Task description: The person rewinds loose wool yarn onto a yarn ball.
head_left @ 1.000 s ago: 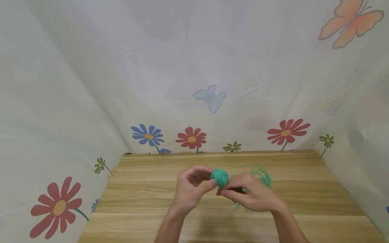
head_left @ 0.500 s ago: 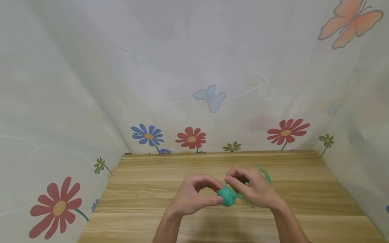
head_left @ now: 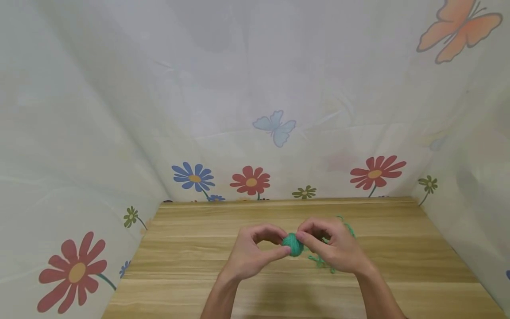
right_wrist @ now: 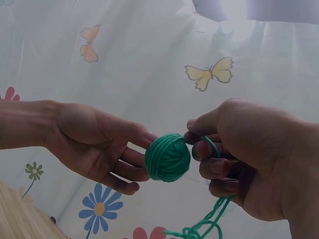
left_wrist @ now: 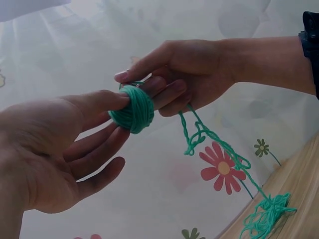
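A small green ball of yarn (head_left: 293, 245) is held above the table between both hands. My left hand (head_left: 252, 254) pinches it between thumb and fingertips from the left; in the left wrist view the ball (left_wrist: 134, 110) shows its wound strands. My right hand (head_left: 334, 243) is close against the ball's right side, thumb and forefinger pinching the yarn strand (right_wrist: 212, 145), which runs through its curled fingers. Below that hand, loose yarn (left_wrist: 219, 142) hangs in tangled loops down to a loose heap (left_wrist: 269, 216) on the table.
The wood-grain table (head_left: 191, 248) lies under the hands. White curtains (head_left: 223, 88) printed with flowers and butterflies enclose it at the back and both sides. A dark band (left_wrist: 310, 50) is on the right wrist.
My right hand moved from below the ball up to its top right side, drawing the strand round. The ball dipped toward me, then rose slightly and turned in my left hand.
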{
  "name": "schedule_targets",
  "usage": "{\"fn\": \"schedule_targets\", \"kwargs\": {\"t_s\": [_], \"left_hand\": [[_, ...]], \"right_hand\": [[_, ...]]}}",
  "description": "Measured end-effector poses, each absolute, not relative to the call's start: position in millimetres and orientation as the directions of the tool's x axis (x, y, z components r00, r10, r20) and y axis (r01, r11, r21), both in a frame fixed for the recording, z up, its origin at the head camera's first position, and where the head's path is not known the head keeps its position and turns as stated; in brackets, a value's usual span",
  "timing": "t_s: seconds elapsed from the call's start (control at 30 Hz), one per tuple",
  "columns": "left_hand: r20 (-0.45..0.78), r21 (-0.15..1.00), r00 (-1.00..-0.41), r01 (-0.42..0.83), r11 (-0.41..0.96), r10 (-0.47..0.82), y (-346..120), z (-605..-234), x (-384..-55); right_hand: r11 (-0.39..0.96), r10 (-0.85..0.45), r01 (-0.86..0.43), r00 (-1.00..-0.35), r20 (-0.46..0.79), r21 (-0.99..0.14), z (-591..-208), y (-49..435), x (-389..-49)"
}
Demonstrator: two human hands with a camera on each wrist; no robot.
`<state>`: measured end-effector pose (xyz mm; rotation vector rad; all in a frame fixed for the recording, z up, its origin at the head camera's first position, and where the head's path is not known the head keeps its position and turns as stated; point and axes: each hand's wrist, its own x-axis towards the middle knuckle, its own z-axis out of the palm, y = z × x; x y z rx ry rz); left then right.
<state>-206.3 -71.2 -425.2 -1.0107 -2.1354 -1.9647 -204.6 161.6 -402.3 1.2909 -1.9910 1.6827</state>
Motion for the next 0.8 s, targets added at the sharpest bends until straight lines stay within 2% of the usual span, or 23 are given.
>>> {"fn": "schedule_targets", "kwargs": {"t_s": [0.23, 0.37, 0.67, 0.8], "left_hand": [[0.451, 0.879, -0.846, 0.476, 0.023, 0.284, -69.7, -423.2, -207.5], [0.439, 0.891, -0.872, 0.454, 0.018, 0.217, -71.0, -422.0, -208.8], [0.449, 0.893, -0.882, 0.449, -0.036, 0.142, -70.4, -420.1, -209.8], [0.449, 0.893, -0.882, 0.442, -0.082, 0.145, -71.3, -419.6, -209.2]], "right_hand": [[-0.016, -0.517, -0.759, -0.551, 0.655, -0.651, -398.6, 160.2, -205.1], [-0.019, -0.565, -0.778, -0.509, 0.649, -0.628, -397.3, 158.9, -205.6], [-0.086, -0.643, -0.822, -0.386, 0.661, -0.563, -398.5, 158.4, -204.9], [-0.097, -0.706, -0.814, -0.349, 0.617, -0.572, -400.1, 159.0, -204.9]]}}
